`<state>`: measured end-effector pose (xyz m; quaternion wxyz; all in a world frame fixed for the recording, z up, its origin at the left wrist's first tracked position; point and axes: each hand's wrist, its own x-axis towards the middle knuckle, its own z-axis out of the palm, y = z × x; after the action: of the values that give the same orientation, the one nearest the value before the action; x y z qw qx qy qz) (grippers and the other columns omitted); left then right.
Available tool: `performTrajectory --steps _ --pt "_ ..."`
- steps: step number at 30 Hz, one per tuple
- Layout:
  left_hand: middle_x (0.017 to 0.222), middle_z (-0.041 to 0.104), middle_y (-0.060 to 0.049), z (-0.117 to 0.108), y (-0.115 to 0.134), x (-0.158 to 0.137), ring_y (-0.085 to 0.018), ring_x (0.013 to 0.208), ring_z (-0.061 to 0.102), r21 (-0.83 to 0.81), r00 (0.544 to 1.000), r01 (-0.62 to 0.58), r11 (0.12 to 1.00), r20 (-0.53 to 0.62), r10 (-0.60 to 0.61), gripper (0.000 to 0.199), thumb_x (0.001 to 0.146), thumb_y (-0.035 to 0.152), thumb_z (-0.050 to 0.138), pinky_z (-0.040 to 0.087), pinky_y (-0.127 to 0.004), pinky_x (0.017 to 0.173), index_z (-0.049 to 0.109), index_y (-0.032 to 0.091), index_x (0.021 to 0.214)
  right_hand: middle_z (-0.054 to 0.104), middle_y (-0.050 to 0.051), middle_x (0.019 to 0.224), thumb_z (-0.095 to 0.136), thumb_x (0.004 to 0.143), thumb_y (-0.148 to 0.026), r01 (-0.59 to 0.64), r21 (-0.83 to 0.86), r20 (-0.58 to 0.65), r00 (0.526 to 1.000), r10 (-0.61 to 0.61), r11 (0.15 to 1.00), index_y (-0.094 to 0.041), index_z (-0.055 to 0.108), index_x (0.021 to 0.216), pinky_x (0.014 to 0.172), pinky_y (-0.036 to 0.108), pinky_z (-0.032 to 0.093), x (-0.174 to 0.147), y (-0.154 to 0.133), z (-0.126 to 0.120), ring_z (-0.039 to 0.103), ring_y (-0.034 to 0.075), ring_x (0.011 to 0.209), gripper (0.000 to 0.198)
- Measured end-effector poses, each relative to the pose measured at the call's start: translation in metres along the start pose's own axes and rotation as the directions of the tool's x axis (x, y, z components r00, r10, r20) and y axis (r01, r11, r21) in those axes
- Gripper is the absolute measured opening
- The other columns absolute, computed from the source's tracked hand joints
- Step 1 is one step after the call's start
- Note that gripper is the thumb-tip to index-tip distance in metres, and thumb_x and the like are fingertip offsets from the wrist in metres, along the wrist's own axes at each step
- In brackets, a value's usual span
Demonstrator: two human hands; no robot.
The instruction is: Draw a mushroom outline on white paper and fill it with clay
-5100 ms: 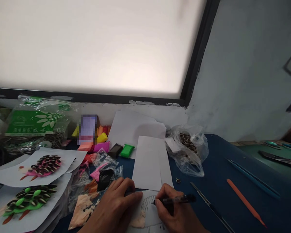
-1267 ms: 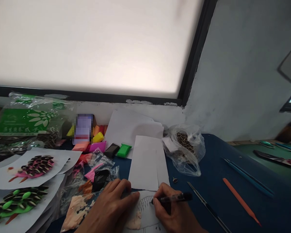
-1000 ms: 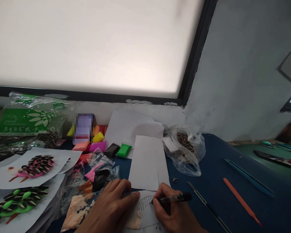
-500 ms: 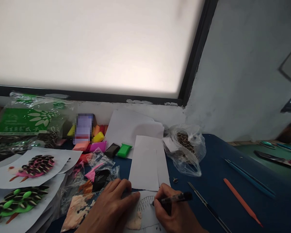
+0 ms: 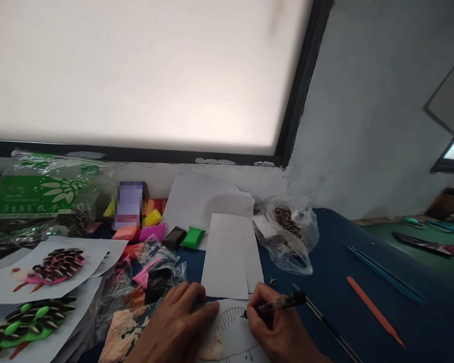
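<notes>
My right hand [image 5: 274, 322] is closed around a black pen [image 5: 283, 303], its tip at the paper. Under it lies a white sheet [image 5: 239, 339] with a drawn rounded outline, filled with short strokes on the upper left and with leg-like lines below. A flat piece of pale peach clay [image 5: 212, 348] sits on the sheet's left part. My left hand [image 5: 177, 320] rests beside the drawing, fingers bent loosely, thumb on the paper's left edge. Just beyond the drawing are blank white sheets [image 5: 227, 257]. Peach clay on a wrapper [image 5: 117, 333] lies left of my left hand.
At left are finished seed-and-clay hedgehog pictures [image 5: 55, 269] and a green seed bag [image 5: 34, 194]. Coloured clay packets [image 5: 192, 237] and a phone [image 5: 129, 204] stand behind. To the right lie a plastic bag of seeds [image 5: 287, 224], a craft knife [image 5: 325, 322], an orange tool [image 5: 374, 310] and blue tweezers [image 5: 386, 275].
My right hand and the pen have shifted slightly right along the drawn outline. My left hand stays in place. The camera view has tilted a little.
</notes>
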<state>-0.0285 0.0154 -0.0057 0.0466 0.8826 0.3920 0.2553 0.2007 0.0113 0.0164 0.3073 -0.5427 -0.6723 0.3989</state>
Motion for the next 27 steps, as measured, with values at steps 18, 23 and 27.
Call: performTrajectory --steps 18,23,27 --pt "0.101 0.06 -0.007 -0.0032 0.002 0.0022 -0.024 0.085 0.057 0.018 0.999 -0.023 1.0 -0.027 0.023 0.031 0.094 0.013 0.046 0.049 -0.033 0.072 0.066 0.028 0.113 0.042 -0.004 0.061 0.05 0.081 -0.039 0.002 0.022 0.018 1.0 -0.002 1.0 -0.023 0.043 0.074 0.053 0.028 0.031 -0.0004 0.0016 0.0007 0.041 0.014 0.056 0.02" --pt "0.101 0.061 -0.009 -0.001 0.0009 0.0016 -0.024 0.086 0.059 0.018 0.999 -0.026 0.999 -0.044 0.027 0.031 0.095 0.013 0.044 0.051 -0.035 0.074 0.067 0.023 0.112 0.041 -0.004 0.06 0.051 0.081 -0.04 -0.005 0.044 0.032 0.999 0.004 0.999 -0.023 0.042 0.073 0.053 0.027 0.031 -0.0002 0.0004 0.0001 0.04 0.014 0.055 0.021" --pt "0.102 0.062 -0.008 -0.0013 -0.0029 0.001 -0.023 0.085 0.061 0.041 0.998 -0.056 0.998 -0.013 0.057 0.03 0.095 0.014 0.047 0.052 -0.032 0.073 0.066 0.025 0.115 0.044 -0.003 0.063 0.051 0.082 -0.04 0.005 0.046 0.059 0.998 -0.008 0.999 -0.023 0.043 0.073 0.054 0.028 0.032 0.0001 -0.0021 -0.0014 0.042 0.015 0.057 0.021"
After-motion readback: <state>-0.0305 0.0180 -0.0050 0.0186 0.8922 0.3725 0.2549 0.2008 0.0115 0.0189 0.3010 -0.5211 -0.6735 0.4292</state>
